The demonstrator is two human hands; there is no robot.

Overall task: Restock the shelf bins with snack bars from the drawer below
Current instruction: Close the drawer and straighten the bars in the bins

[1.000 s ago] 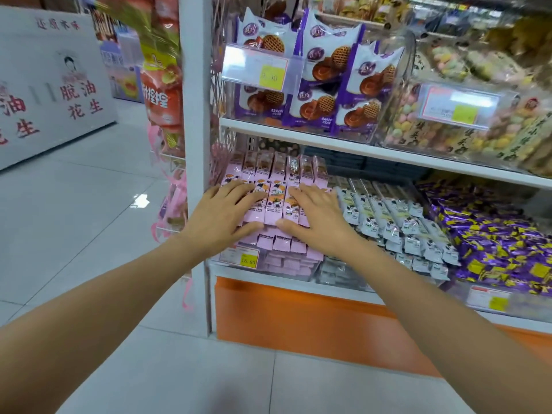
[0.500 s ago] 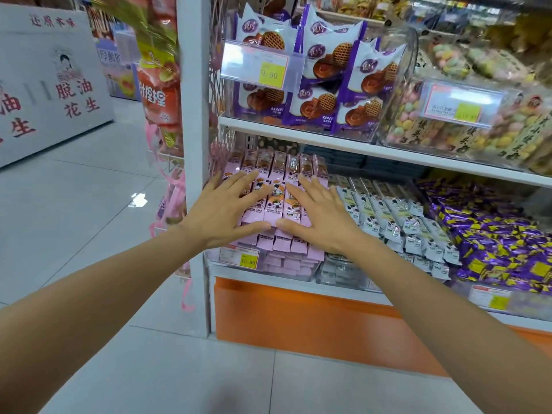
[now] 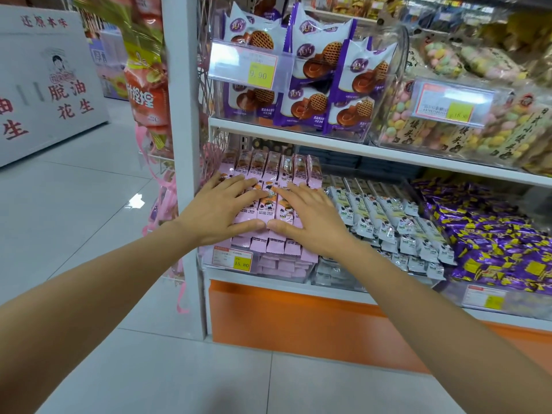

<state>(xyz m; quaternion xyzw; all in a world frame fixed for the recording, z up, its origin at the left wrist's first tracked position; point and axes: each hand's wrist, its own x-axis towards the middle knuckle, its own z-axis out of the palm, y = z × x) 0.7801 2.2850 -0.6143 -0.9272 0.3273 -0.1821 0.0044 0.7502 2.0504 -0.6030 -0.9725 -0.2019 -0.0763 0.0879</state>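
Pink-wrapped snack bars (image 3: 273,170) lie in tidy rows in a clear shelf bin (image 3: 286,273) on the lower shelf, at the left end. My left hand (image 3: 222,212) lies flat on the left part of the rows, fingers straight and spread. My right hand (image 3: 310,218) lies flat on the right part, its thumb tip next to the left thumb. Neither hand holds a bar. Below the shelf is the orange drawer front (image 3: 298,321), closed.
Right of the pink bars sit a bin of white-wrapped bars (image 3: 388,216) and purple-and-yellow packs (image 3: 493,240). The upper shelf holds purple waffle packs (image 3: 316,94) and bags of pastel puffs (image 3: 442,61). A white upright (image 3: 182,130) with hanging bags borders the left; tiled floor lies below.
Both hands have slid slightly inward on the pink bars, so the thumbs now nearly meet. The fingers stay flat and the bars look evenly lined up.
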